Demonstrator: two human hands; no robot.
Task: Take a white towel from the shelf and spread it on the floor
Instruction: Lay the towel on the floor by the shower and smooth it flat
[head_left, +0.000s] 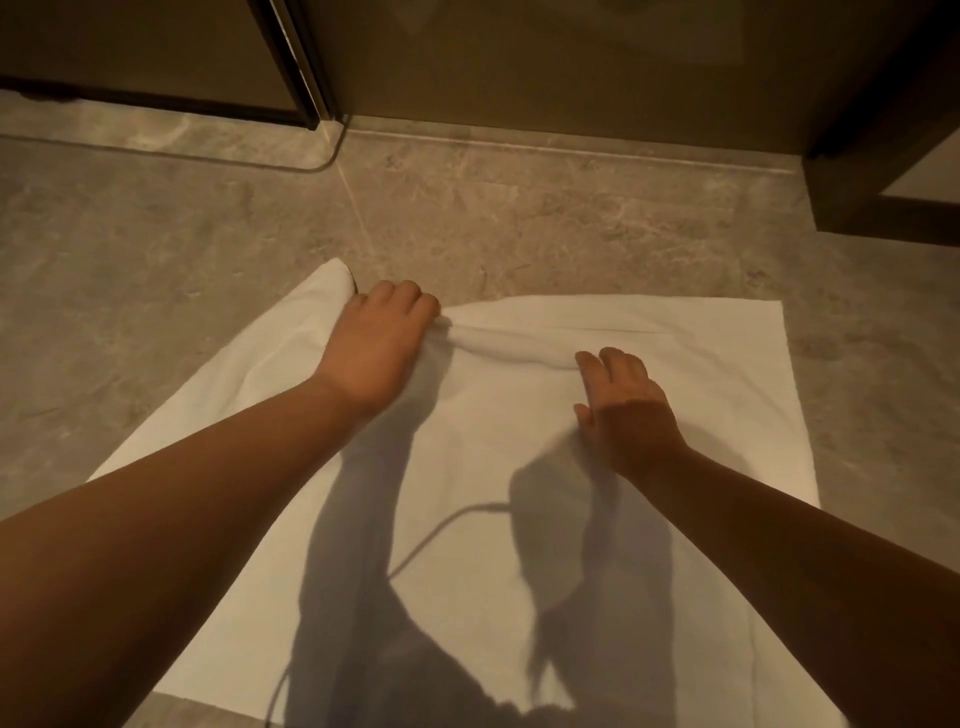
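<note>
white towel (675, 374) on the floor (156, 234); left grip (382, 345) pinches a fold (498, 343) at mid-frame, likely to tug it flat; right grip (626, 410), fingers (613, 366) straight, pins it.

Dark-framed door (156, 47) well beyond the left grip (379, 345); dark cabinet (883, 156) beyond and right of the right grip (626, 410).

The towel (483, 415) lies on the floor (156, 234). The left hand (379, 348) sits on its far edge, toward the left. The right hand (628, 410) rests on the towel, more to the right and nearer. Behind the towel, at the far left, stands a door frame (291, 62).
</note>
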